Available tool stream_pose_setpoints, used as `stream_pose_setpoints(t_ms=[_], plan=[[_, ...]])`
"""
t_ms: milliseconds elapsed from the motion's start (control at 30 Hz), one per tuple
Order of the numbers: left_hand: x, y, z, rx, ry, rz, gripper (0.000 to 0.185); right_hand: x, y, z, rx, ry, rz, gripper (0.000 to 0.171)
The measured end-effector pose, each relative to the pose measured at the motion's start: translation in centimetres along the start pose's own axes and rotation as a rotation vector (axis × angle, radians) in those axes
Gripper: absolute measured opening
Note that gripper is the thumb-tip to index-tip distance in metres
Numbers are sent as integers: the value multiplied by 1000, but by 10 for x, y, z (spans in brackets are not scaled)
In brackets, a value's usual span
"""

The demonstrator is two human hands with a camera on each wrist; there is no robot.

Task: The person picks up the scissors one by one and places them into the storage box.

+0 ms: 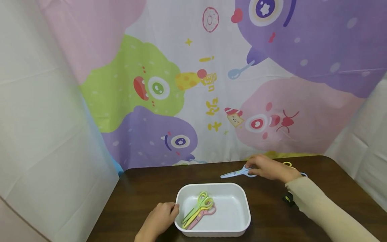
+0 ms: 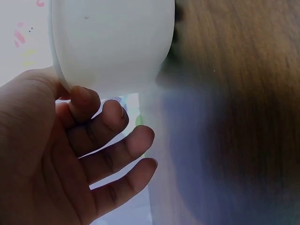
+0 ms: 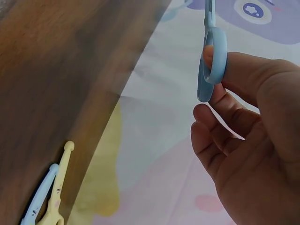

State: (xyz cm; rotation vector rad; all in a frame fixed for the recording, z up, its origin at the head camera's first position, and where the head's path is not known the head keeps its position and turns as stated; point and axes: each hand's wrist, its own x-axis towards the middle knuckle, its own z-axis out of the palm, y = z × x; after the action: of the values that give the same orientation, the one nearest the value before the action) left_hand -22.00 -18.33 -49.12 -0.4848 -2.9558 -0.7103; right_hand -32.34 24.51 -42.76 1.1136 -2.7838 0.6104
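Observation:
A white tub [image 1: 243, 215] sits on the dark wooden table [image 1: 145, 188] and holds green, yellow and pink scissors [image 1: 200, 208]. My left hand [image 1: 170, 211] rests against the tub's left wall. In the left wrist view its fingers [image 2: 117, 136] are loosely spread, and one tip touches the tub [image 2: 112, 42]. At the table's far side my right hand [image 1: 252, 168] grips blue scissors [image 1: 235, 173] by the handle, blades pointing left. The right wrist view shows my thumb and fingers [image 3: 211, 101] pinching the blue handle loop [image 3: 214, 65].
More scissors lie behind my right hand, with a yellow handle [image 1: 287, 164] and a blue one [image 1: 303, 174] showing. In the right wrist view a blue and a cream pair [image 3: 47, 199] lie near the table's edge. A cartoon-print cloth [image 1: 211, 84] hangs behind the table.

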Motion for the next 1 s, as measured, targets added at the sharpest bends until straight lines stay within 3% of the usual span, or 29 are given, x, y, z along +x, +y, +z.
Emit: stream_pose_setpoints(t_ms=[533,733,1000], plan=[[0,0,0,-4,2,-1,35,15,-12,0,-27,-60,-41,14],[0,-1,0,0,1,-1,36,21,-17,4,-38,-25,-120,12],[-1,-1,1,6,6,-5,35,26,-23,12,-36,-21,-126,12]])
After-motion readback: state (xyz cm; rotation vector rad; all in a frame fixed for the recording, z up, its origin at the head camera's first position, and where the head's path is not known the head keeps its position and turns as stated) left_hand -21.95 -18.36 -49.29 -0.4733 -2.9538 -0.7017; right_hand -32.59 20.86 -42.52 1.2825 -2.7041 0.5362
